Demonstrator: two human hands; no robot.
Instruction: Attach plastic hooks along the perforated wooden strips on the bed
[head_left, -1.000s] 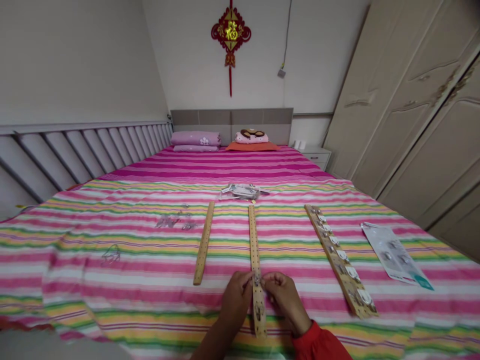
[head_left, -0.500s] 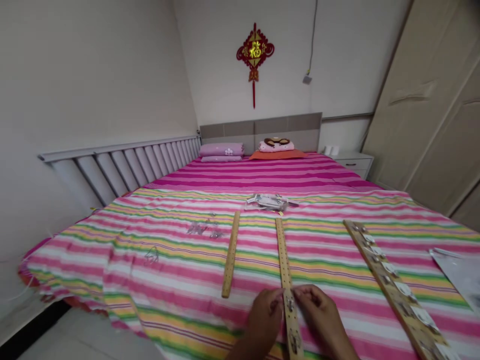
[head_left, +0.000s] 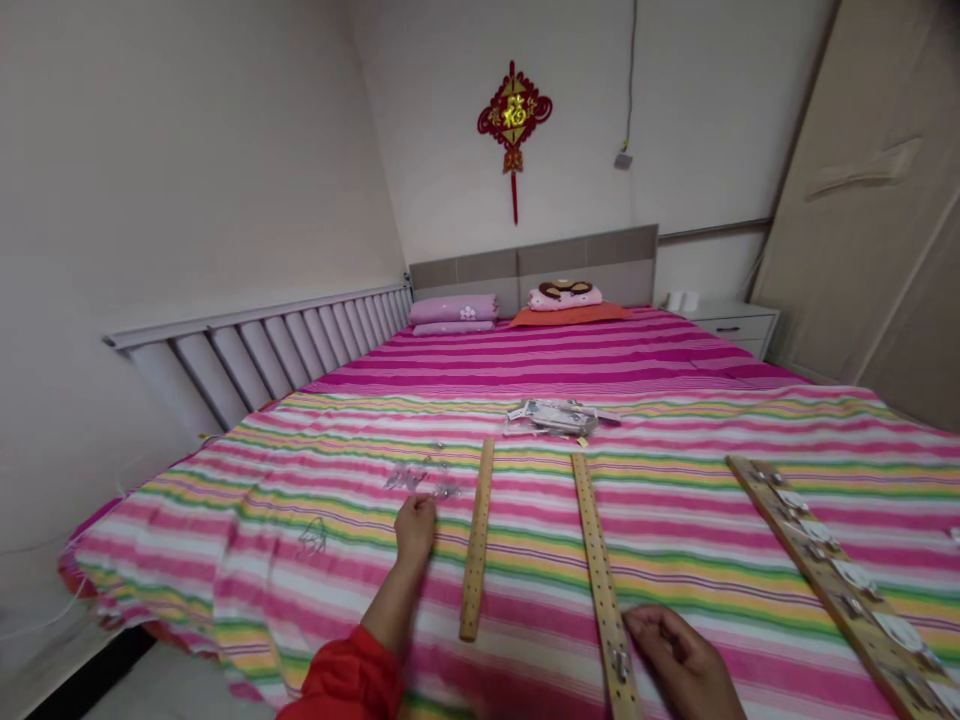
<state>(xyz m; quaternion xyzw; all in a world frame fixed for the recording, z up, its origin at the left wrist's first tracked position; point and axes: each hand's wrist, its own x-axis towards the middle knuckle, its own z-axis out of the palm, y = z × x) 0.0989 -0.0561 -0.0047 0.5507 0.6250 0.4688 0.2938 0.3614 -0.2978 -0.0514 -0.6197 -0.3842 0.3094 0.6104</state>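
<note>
My left hand (head_left: pixel 415 524) reaches to the small clear packets and metal bits (head_left: pixel 420 478) on the striped cloth, its fingers curled together; what they pinch, if anything, is too small to see. My right hand (head_left: pixel 679 650) is closed, thumb and forefinger together at the right edge of a perforated wooden strip (head_left: pixel 594 540). Near the strip's front end sits a small metal fitting (head_left: pixel 620 664). Between my hands lies a second wooden strip (head_left: pixel 477 545), with no fittings visible on it.
To the right, a longer wooden board (head_left: pixel 810 575) carries several metal fittings and white round pieces. A clear plastic package (head_left: pixel 559 416) lies beyond the strips. Thin wire-like loops (head_left: pixel 312 538) rest at left. A white railing (head_left: pixel 262 345) lines the bed's left side.
My left hand has left the middle strip and moved left and forward to the small packets. My right hand stays beside the strip, uncovering its fitting. The view has shifted slightly.
</note>
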